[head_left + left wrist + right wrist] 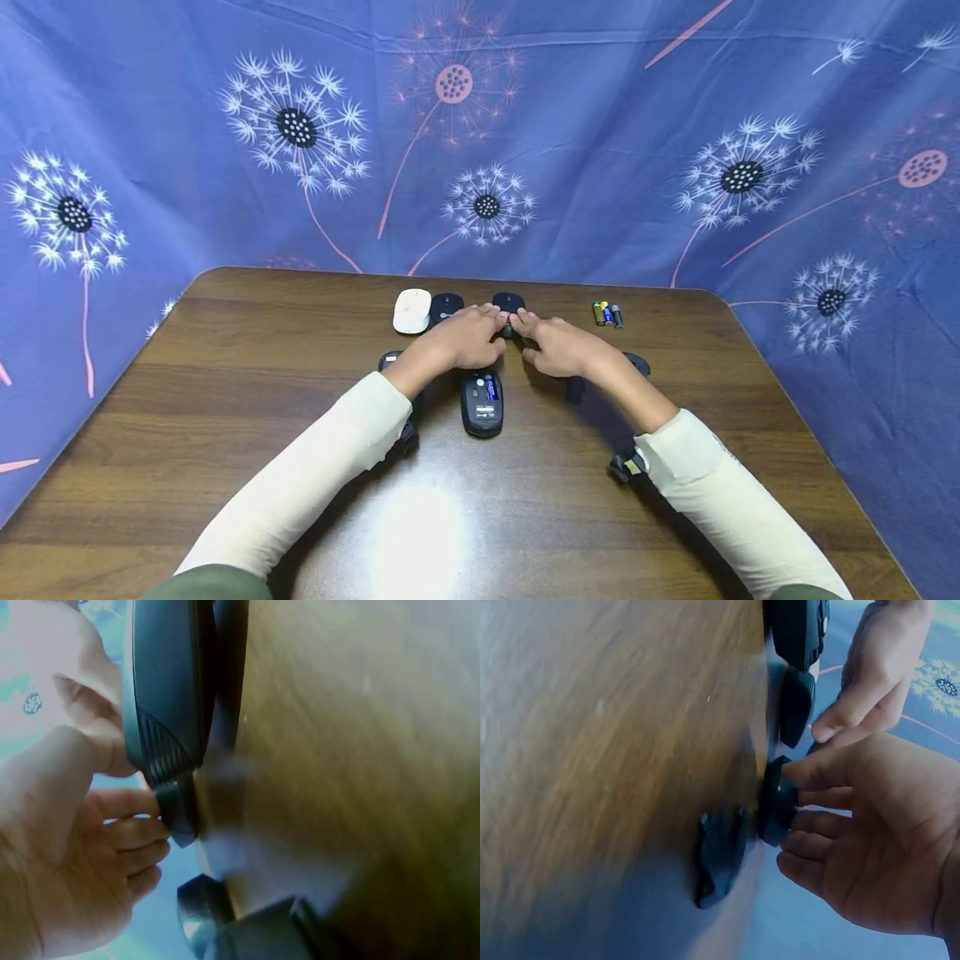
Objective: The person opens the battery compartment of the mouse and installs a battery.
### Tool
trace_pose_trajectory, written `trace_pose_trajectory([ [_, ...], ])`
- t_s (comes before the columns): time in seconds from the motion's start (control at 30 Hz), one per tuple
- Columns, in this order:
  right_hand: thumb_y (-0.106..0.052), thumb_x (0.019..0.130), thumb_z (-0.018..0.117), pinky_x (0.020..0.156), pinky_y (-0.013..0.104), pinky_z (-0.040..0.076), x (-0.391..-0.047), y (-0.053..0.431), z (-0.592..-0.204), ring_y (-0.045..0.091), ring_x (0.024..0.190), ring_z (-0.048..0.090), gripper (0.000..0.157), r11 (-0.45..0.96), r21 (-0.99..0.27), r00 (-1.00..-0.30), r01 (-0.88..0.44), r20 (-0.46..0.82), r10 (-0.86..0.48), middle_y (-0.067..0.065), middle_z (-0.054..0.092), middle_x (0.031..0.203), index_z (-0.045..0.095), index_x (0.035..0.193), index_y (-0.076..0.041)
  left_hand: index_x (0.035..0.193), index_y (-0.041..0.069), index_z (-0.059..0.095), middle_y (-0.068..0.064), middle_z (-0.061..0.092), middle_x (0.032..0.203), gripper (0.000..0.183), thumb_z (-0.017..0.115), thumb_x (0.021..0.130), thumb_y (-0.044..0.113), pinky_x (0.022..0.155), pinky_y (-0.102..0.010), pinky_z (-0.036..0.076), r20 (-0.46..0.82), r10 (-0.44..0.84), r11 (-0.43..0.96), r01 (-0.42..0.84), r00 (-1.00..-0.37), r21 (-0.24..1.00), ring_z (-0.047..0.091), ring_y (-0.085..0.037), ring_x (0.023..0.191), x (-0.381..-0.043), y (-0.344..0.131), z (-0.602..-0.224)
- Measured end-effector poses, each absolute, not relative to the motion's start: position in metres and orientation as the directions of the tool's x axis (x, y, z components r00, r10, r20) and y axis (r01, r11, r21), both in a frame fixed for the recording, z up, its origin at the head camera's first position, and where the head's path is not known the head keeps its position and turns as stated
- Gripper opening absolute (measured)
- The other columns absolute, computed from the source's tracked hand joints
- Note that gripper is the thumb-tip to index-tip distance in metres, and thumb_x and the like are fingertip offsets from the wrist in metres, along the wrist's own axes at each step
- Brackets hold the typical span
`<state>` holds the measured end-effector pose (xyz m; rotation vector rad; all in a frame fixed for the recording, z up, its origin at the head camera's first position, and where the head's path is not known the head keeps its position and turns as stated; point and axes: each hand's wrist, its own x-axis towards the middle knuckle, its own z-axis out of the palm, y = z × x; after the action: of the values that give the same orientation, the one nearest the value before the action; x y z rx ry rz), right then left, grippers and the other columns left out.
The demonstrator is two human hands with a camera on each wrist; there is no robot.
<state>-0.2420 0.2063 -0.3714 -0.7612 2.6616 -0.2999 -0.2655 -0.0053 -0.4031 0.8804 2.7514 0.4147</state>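
At the back middle of the table, my left hand (468,335) and right hand (562,346) meet at a black mouse (509,300). Their index fingertips cover its near part, one hand on each side. The thumbs bend inward below, and their contact with the mouse is partly hidden. Closer to me a black mouse (482,417) lies underside up, a blue battery (491,389) showing in its open bay. In the left wrist view this overturned mouse (169,690) blocks part of the hands' work. The right wrist view shows the right hand (885,825) with bent fingers.
A white mouse (412,312) and another black mouse (446,305) stand left of the hands. Several small batteries (607,314) lie at the back right. Under the left forearm another dark mouse (389,359) partly shows. Two dark pieces, one small piece (575,390), lie by the right forearm.
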Motion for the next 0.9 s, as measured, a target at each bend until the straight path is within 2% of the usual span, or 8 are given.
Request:
trace_pose_trajectory([
  [0.03,-0.018,0.116,0.056,0.142,0.061,0.03,-0.243,0.207,-0.373,0.047,0.17,0.029,0.064,0.832,-0.311,-0.798,-0.46,-0.266,-0.541,0.026,0.023,0.184,0.033,0.174,-0.002,0.17,0.001,0.046,-0.022,0.04,0.181,0.066,0.049,0.113,0.035,0.147,-0.051,0.025,-0.1,0.589,0.773,0.523,-0.802,0.359,0.033,-0.034,0.173,-0.271,-0.005,-0.412],
  [0.07,-0.019,0.117,0.056,0.139,0.061,0.037,-0.244,0.208,-0.374,0.046,0.163,0.046,0.063,0.83,-0.337,-0.807,-0.444,-0.253,-0.534,0.025,0.026,0.183,0.035,0.174,-0.003,0.169,0.003,0.05,-0.02,0.044,0.179,0.065,0.051,0.113,0.035,0.146,-0.052,0.029,-0.074,0.581,0.764,0.511,-0.811,0.393,0.037,-0.035,0.171,-0.277,-0.004,-0.42],
  [0.13,-0.022,0.117,0.057,0.124,0.058,0.054,-0.246,0.21,-0.376,0.045,0.128,0.072,0.062,0.824,-0.384,-0.829,-0.416,-0.213,-0.517,0.024,0.036,0.18,0.039,0.173,-0.003,0.163,0.006,0.06,-0.017,0.059,0.168,0.058,0.055,0.112,0.034,0.136,-0.051,0.045,-0.024,0.561,0.75,0.496,-0.827,0.438,0.055,-0.033,0.158,-0.288,-0.003,-0.436],
  [0.2,-0.024,0.116,0.06,0.105,0.051,0.06,-0.248,0.213,-0.378,0.035,0.101,0.072,0.062,0.819,-0.426,-0.858,-0.386,-0.16,-0.488,0.024,0.046,0.175,0.043,0.172,-0.003,0.158,0.008,0.065,-0.015,0.067,0.158,0.052,0.06,0.11,0.029,0.123,-0.05,0.056,0.006,0.529,0.734,0.461,-0.849,0.499,0.065,-0.032,0.144,-0.294,0.0,-0.443],
  [0.27,-0.026,0.115,0.062,0.095,0.048,0.057,-0.251,0.215,-0.38,0.032,0.091,0.067,0.063,0.811,-0.464,-0.883,-0.356,-0.116,-0.454,0.024,0.054,0.17,0.044,0.171,-0.002,0.158,0.01,0.064,-0.013,0.07,0.152,0.052,0.063,0.11,0.03,0.114,-0.047,0.062,0.019,0.491,0.748,0.433,-0.871,0.503,0.068,-0.028,0.136,-0.297,0.002,-0.447],
  [0.4,-0.027,0.115,0.063,0.112,0.053,0.057,-0.259,0.219,-0.385,0.039,0.139,0.068,0.069,0.814,-0.483,-0.906,-0.323,-0.092,-0.413,0.025,0.055,0.169,0.038,0.173,0.0,0.173,0.008,0.043,-0.018,0.06,0.167,0.072,0.067,0.11,0.031,0.124,-0.046,0.058,-0.03,0.436,0.787,0.365,-0.899,0.498,0.061,-0.029,0.152,-0.298,0.007,-0.448],
  [0.53,-0.027,0.112,0.066,0.131,0.063,0.048,-0.267,0.219,-0.39,0.047,0.16,0.05,0.075,0.825,-0.471,-0.901,-0.313,-0.129,-0.415,0.028,0.048,0.173,0.034,0.175,0.002,0.18,0.005,0.022,-0.022,0.051,0.174,0.086,0.065,0.11,0.03,0.129,-0.047,0.055,-0.121,0.416,0.815,0.311,-0.901,0.489,0.054,-0.031,0.159,-0.295,0.011,-0.446],
  [0.9,-0.021,0.111,0.073,0.135,0.062,0.043,-0.273,0.203,-0.392,0.05,0.163,0.041,0.076,0.876,-0.404,-0.913,-0.262,-0.19,-0.36,0.027,0.051,0.172,0.036,0.174,0.0,0.179,-0.001,0.021,-0.028,0.05,0.172,0.092,0.07,0.102,0.012,0.129,-0.047,0.053,-0.15,0.43,0.835,0.329,-0.89,0.441,0.053,-0.037,0.159,-0.298,0.021,-0.452],
])
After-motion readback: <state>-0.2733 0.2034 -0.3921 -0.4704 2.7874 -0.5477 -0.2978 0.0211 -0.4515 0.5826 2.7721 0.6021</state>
